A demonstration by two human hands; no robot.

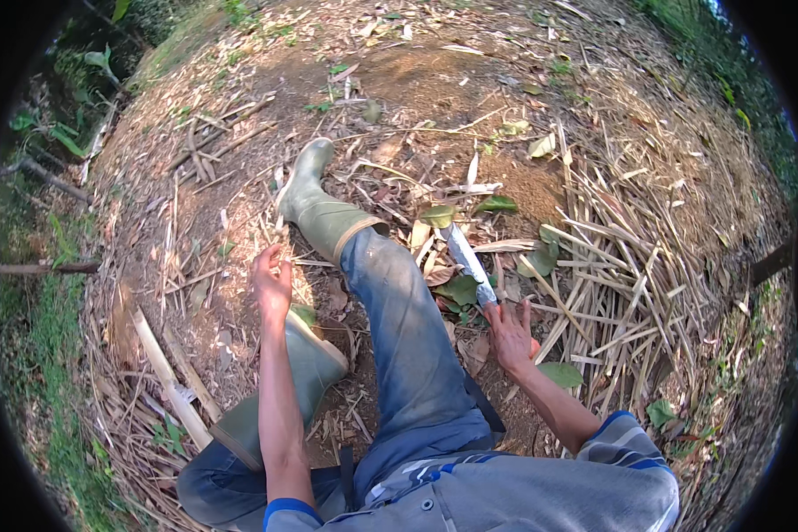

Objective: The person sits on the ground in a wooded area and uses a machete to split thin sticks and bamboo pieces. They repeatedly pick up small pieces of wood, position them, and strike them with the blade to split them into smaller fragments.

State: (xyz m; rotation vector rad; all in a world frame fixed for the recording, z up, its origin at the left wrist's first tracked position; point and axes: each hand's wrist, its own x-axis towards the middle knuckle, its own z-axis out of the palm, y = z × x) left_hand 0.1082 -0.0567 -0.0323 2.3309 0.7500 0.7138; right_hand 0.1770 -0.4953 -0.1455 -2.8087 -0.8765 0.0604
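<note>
Grey, blue-trimmed cloth shirt (pixel 505 492) nearest, I noted my left hand (pixel 273 282) loose and empty, my right hand (pixel 511 337) at a long silver metal blade (pixel 466 259) among green leaves (pixel 458 289), grip indeterminable, slender tan sticks (pixel 625 293) apparently cut and heaped alongside, remainder unascertainable.

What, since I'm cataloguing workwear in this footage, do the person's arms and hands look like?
The left hand and right hand are ungloved and the forearms bare, with no watch or bracelet visible. The short left sleeve has a blue edge; the short right sleeve is grey with pale and dark stripes and blue trim.
</note>
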